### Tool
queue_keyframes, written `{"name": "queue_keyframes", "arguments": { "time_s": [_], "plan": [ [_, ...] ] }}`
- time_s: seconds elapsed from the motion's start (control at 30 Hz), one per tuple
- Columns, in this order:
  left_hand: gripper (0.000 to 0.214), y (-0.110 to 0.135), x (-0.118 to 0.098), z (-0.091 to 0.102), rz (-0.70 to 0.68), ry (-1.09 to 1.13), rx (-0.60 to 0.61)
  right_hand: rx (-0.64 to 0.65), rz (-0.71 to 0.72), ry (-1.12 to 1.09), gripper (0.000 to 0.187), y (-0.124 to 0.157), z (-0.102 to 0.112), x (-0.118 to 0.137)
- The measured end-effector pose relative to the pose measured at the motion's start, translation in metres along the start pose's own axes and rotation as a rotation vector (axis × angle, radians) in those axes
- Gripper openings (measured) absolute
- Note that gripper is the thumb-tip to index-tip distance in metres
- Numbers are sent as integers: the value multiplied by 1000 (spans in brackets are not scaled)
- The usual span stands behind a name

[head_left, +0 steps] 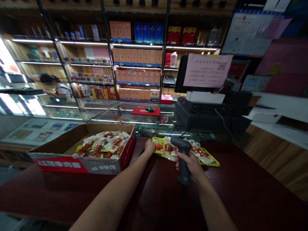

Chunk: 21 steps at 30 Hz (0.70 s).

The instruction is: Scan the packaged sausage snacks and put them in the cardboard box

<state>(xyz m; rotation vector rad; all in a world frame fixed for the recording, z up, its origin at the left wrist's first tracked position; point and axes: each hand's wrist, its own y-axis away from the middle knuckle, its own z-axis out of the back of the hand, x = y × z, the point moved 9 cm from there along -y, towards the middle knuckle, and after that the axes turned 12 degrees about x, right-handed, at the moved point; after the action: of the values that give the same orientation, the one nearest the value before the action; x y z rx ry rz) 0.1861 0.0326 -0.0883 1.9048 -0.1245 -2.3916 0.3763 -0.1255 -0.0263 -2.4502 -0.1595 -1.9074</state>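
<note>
My right hand grips a dark handheld barcode scanner, its head pointing at a pile of sausage snack packets lying on the dark red counter. My left hand pinches the left end of that pile, at a yellow packet. A cable runs from the scanner's handle down across the counter toward me.
An open cardboard box with several more sausage packets stands at the left. A black register with a monitor and taped paper note sits behind. Glass display cases, shelves of boxed goods, and a person at far left.
</note>
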Motion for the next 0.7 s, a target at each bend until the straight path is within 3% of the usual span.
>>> {"name": "queue_keyframes", "arguments": {
  "time_s": [0.33,0.53,0.7],
  "plan": [
    [29,5,-4,-8,-56,-28,-25,-61,-66,65,25,9,24,-12],
    [24,13,-17,-11,-230,-271,30,-37,-61,89,26,9,21,-15],
    [17,38,-39,-9,-337,-207,101,-20,-67,75,25,8,9,-17]
  ]
}}
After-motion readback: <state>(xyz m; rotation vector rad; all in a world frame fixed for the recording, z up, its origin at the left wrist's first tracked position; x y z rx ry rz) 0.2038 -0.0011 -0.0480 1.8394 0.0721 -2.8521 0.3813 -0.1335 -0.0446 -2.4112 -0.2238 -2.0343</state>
